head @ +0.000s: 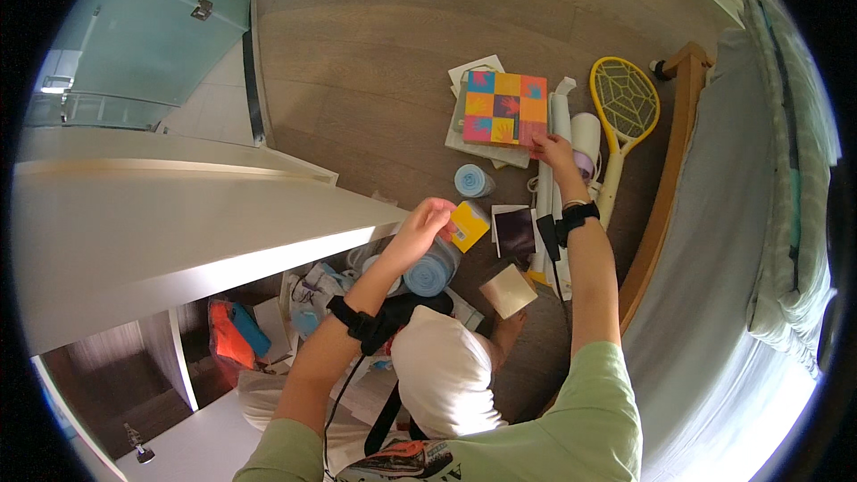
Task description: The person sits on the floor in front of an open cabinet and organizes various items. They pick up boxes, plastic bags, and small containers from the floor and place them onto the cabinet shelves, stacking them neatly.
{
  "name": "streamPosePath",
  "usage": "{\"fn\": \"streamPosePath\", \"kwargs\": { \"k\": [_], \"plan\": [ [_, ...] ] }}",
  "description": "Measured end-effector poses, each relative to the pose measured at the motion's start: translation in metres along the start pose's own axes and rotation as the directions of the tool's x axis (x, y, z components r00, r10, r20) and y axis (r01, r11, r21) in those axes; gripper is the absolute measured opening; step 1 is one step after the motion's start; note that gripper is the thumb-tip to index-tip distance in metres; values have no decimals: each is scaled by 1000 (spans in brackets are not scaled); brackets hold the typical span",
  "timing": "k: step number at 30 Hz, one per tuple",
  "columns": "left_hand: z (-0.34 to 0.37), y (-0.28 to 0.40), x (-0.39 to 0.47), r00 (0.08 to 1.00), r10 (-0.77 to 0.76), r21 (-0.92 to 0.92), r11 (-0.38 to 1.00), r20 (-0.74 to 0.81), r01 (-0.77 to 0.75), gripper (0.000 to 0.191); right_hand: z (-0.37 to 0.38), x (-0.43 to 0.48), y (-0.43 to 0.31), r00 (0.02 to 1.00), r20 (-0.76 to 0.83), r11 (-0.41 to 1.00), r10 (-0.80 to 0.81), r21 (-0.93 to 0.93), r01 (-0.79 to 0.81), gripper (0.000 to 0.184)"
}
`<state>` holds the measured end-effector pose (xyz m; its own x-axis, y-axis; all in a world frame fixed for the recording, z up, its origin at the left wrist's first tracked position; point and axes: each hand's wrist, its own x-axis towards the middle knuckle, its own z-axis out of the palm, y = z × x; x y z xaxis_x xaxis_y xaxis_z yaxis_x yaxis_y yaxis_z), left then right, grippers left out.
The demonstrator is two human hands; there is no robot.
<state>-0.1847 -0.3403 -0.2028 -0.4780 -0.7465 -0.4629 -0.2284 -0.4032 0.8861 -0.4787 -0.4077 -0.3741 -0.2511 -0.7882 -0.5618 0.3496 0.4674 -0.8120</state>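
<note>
My left hand (pixel 428 224) holds a small yellow packet (pixel 471 226) by its left edge, and a printed code shows on it. With the fingertips of my right hand (pixel 554 152) I grip the lower right corner of a flat box or book (pixel 507 107) patterned with coloured squares and handprints. It lies over a stack of pale flat items (pixel 457 134). Between my hands stands a roll of light blue bags (pixel 473 181). More blue rolls (pixel 428 274) sit below my left hand. A dark square card (pixel 515 234) and a cream square piece (pixel 510 291) lie nearer me.
A yellow electric fly swatter (pixel 626 104), white tubes (pixel 561 120) and a white-and-purple cylinder (pixel 586 137) lie on the right, beside a wooden bed frame (pixel 663 201). At left juts a white cabinet panel (pixel 201 227). An orange bag (pixel 229 331) sits in the cabinet below. Wood floor (pixel 375 47) extends ahead.
</note>
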Motion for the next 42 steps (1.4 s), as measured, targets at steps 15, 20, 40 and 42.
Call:
{"fn": "streamPosePath", "kwargs": {
  "k": [15, 20, 40, 42],
  "plan": [
    [-5, -34, 56, 860, -313, -707, 703, -402, -75, 45, 90, -91, -28, 786, 618, 950, -6, -241, 197, 49],
    [-12, -42, 35, 888, -292, -696, 716, -356, -44, 32, 47, -6, -17, 973, -224, 996, -49, -78, 32, 65],
    [-5, 44, -119, 969, 241, -84, 966, -47, -244, 41, 11, -144, -75, 991, -91, 982, -93, 155, 107, 61],
    [-10, 53, -152, 957, 288, -103, 951, -38, -291, 41, -5, -205, -82, 987, -75, 947, -140, 280, 155, 59]
  ]
}}
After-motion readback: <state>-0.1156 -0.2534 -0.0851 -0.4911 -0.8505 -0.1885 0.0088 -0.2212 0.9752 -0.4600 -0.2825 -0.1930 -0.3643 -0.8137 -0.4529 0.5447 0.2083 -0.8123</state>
